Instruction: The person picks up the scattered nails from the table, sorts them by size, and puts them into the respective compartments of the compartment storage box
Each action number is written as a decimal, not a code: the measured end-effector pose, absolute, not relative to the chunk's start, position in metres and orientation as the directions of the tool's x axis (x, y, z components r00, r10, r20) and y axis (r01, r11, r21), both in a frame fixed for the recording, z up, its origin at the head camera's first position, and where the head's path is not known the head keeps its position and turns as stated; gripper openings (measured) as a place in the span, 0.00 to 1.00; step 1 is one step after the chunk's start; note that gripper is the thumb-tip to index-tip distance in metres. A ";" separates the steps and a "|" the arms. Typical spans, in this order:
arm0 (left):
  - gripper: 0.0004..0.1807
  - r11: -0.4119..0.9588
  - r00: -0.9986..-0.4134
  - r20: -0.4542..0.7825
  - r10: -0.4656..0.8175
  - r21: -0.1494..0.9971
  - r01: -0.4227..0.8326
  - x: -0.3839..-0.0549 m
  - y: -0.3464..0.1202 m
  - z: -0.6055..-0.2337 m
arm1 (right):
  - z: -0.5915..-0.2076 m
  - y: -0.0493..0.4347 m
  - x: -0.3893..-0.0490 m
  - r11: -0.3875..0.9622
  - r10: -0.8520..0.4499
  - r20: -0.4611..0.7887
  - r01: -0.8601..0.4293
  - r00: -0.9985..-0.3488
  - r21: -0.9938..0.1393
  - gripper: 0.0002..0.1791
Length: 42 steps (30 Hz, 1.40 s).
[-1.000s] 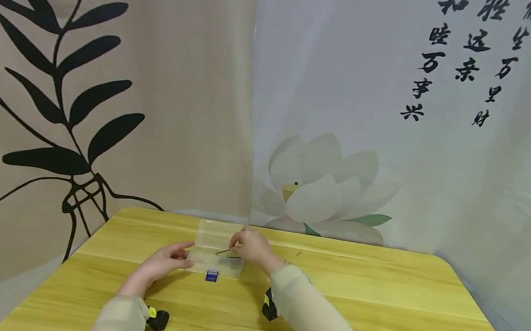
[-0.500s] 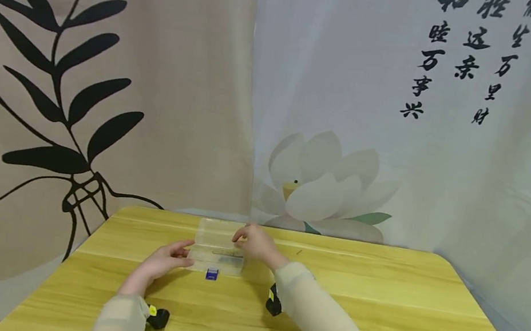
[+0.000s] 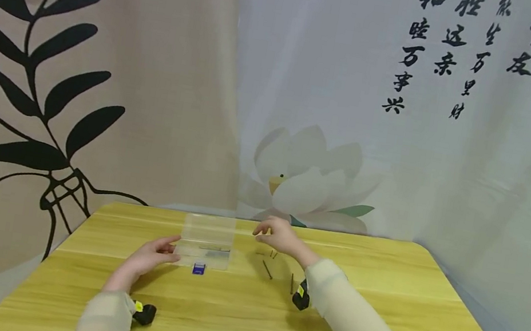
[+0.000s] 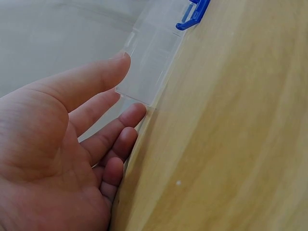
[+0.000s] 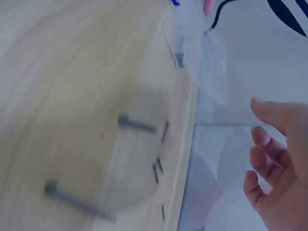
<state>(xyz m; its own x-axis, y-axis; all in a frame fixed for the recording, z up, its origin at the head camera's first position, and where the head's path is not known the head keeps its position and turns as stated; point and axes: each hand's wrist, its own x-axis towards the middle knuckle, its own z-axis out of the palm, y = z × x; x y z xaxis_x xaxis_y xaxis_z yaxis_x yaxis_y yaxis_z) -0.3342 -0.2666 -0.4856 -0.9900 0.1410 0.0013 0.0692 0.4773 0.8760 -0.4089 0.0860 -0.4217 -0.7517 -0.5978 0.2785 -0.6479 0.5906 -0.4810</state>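
Straight to the clear plastic box (image 3: 185, 257), lying open on the wooden table (image 3: 222, 309), left of centre and well toward the far edge, with the lid (image 3: 208, 229) swung open on the far side and a blue latch (image 3: 198, 269) at the near side. Look inside, toward the far part: a thin dark strip (image 3: 214, 249).

Over to the left hand (image 3: 146, 258), right at the box's left end, with thumb overlapping the wall and fingertips by the corner, relaxed, not clenched; can't tell how firmly pressed.

And across to the right hand (image 3: 280, 235), hanging above the far side, right of the box and apart from it, with fingers loosely bent, grip fully released.

Down below, count two longer pins (image 3: 267, 270), plus shorter pins (image 3: 275, 254) farther off, all right of the box. Hard to say whether nails or screws.
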 end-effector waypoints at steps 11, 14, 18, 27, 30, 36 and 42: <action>0.36 0.467 -0.992 -0.016 0.128 0.883 0.045 -0.331 -0.271 -0.481 | -0.422 0.130 -0.405 0.540 -0.609 0.195 -0.582 -0.769 -0.608 0.08; 0.36 0.469 -0.992 -0.022 0.128 0.882 0.041 -0.331 -0.271 -0.480 | -0.429 0.142 -0.405 0.523 -0.629 0.159 -0.566 -0.761 -0.637 0.09; 0.36 0.467 -0.992 -0.028 0.119 0.883 0.032 -0.333 -0.270 -0.483 | -0.440 0.160 -0.400 0.517 -0.638 0.131 -0.548 -0.759 -0.658 0.11; 0.36 0.476 -0.993 -0.032 0.118 0.879 0.028 -0.331 -0.267 -0.485 | -0.460 0.189 -0.384 0.533 -0.602 0.057 -0.454 -0.796 -0.714 0.13; 0.36 0.476 -0.992 -0.025 0.124 0.879 0.037 -0.332 -0.267 -0.486 | -0.465 0.193 -0.382 0.533 -0.613 0.022 -0.433 -0.790 -0.727 0.14; 0.36 0.474 -0.992 -0.020 0.128 0.880 0.044 -0.334 -0.266 -0.487 | -0.470 0.194 -0.381 0.555 -0.594 0.002 -0.411 -0.804 -0.723 0.14; 0.36 0.474 -0.991 -0.028 0.130 0.880 0.038 -0.334 -0.263 -0.484 | -0.475 0.193 -0.379 0.558 -0.557 0.016 -0.388 -0.831 -0.734 0.13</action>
<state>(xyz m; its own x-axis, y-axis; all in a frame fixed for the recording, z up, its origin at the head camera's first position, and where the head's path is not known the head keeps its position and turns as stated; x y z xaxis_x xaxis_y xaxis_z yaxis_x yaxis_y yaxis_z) -0.3338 -0.2628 -0.4838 -0.9911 0.1300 -0.0275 0.0377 0.4737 0.8799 -0.3794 0.1929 -0.4747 -0.8307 -0.5565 0.0164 -0.3882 0.5579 -0.7335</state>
